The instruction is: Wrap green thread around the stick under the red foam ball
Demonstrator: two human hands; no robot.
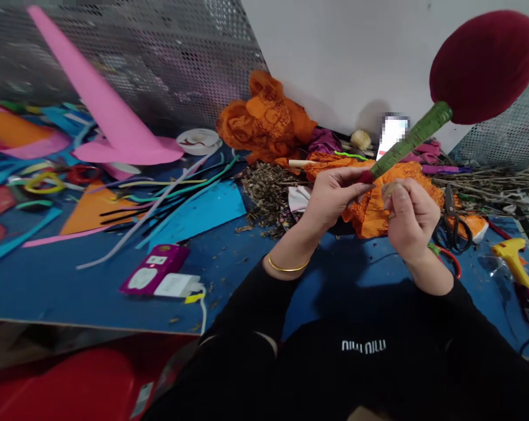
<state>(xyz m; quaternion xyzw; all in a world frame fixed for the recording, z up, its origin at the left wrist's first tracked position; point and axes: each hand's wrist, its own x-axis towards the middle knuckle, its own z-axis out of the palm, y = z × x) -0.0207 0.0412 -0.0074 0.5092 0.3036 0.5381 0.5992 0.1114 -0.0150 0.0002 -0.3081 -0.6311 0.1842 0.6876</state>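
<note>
My left hand (335, 193) is closed around the lower end of a mallet-shaped piece. It has a large dark red, fabric-covered oval head (484, 67) and a green-wrapped handle (411, 142), tilted up to the right. A bit of red shows at the handle's bottom, by my fingers. Just right of that end, my right hand (411, 216) is closed in a pinch; what it grips, if anything, is too small to make out. Behind both hands lies crumpled orange cloth (370, 210).
Black-handled scissors (452, 225) and a yellow glue gun (510, 254) lie at right. Dried plant bits (268, 187), a lit phone (392, 134) and an orange fabric bundle (268, 117) are behind. Leftward are a pink cone hat (102, 111), blue sheet (203, 210) and purple box (157, 269).
</note>
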